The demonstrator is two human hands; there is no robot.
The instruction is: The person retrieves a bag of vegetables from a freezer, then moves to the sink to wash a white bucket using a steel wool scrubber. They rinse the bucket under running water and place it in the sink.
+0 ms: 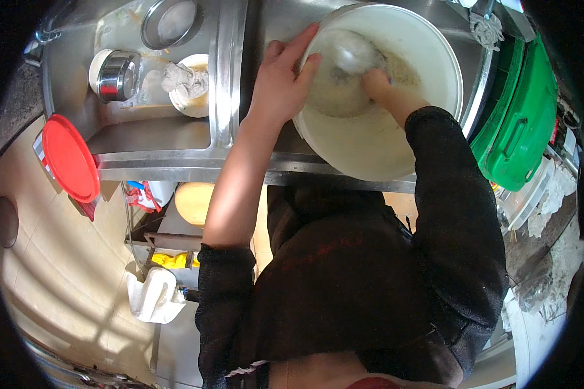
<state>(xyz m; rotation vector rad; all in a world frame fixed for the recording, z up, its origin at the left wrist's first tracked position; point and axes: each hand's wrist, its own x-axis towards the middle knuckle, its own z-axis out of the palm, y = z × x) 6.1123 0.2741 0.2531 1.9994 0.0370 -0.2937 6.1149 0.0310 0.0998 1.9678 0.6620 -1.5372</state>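
A large white plastic bucket [370, 150] leans in the right basin of a steel sink, its mouth facing me. My left hand [284, 80] grips the bucket's left rim. My right hand [379, 85] reaches deep inside, near the bottom. Cloudy water [331, 97] lies there, with a bright, glossy patch beside my fingers; whether that is foam, glare or an object I cannot tell. Brownish residue [404, 70] marks the inner wall to the right of the hand. My right fingertips are hidden, so whatever they may hold does not show.
In the left basin [151, 136] are a steel bowl [169, 22], a steel container [119, 75] and a white bowl [192, 104] with a grey rag [182, 78]. A red round lid [71, 158] leans at the left edge. A green plastic bin [520, 126] stands right.
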